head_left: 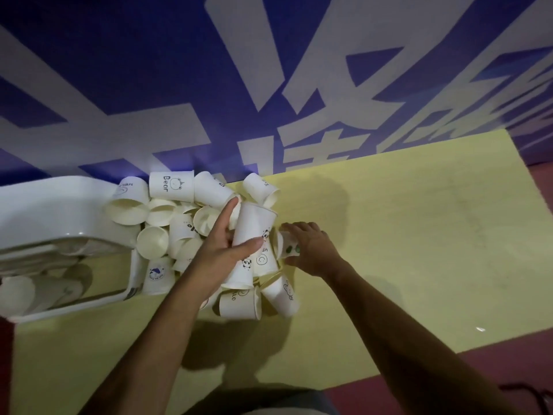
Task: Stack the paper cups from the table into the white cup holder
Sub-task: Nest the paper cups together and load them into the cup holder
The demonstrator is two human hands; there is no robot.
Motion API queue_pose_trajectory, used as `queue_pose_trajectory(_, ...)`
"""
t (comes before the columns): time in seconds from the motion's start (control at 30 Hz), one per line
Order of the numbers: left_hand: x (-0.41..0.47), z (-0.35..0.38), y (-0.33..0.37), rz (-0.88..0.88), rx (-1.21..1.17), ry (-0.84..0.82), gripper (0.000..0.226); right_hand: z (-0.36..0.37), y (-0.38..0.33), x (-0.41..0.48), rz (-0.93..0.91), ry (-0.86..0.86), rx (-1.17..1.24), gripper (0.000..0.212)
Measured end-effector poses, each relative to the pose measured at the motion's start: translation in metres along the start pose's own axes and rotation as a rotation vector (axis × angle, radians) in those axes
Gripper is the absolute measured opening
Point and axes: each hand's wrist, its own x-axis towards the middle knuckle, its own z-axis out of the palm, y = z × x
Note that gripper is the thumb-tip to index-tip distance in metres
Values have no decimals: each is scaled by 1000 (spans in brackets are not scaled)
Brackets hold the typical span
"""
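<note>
My left hand (223,250) clasps a tall stack of white paper cups (254,221). Beside it, my right hand (309,247) grips a green-spotted white paper cup (288,250).

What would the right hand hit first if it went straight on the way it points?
The right hand holds a green-dotted cup. Straight on, up and left, it would likely meet the cup stack gripped by the left hand. Depth is unclear.

The cup holder (59,211) lies at the counter's (419,235) left end. The pile of paper cups (155,241) touches the holder's right side. Farther right of the holder, a cup stack (254,223) tops the pile, with a single cup (283,245) beside it.
</note>
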Motion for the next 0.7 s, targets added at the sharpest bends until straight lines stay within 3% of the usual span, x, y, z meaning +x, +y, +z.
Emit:
queue_pose_trajectory(0.1, -6, -9, -9, 19, -77, 34, 75, 7, 1, 8, 8, -23, -61, 75)
queue_pose_trajectory(0.2, -12, -17, -12, 48, -79, 116, 66, 8, 5, 3, 12, 118, -25, 62)
queue_pose_trajectory(0.33, -24, -33, -21, 154, 67, 177, 77, -8, -2, -23, 47, 355, 383, 45)
queue_pose_trajectory(0.47, -40, -45, -26, 242, 280, 217, 95, -30, -39, -61, 37, 432, 599, 62)
queue_pose_trajectory(0.53, -50, -50, -26, 284, 329, 222, 91, -34, -61, -74, 4, 460, 647, 71)
queue_pose_trajectory(0.7, -76, -78, -36, 317, 284, 202, 83, -29, -114, -88, -76, 459, 658, 68)
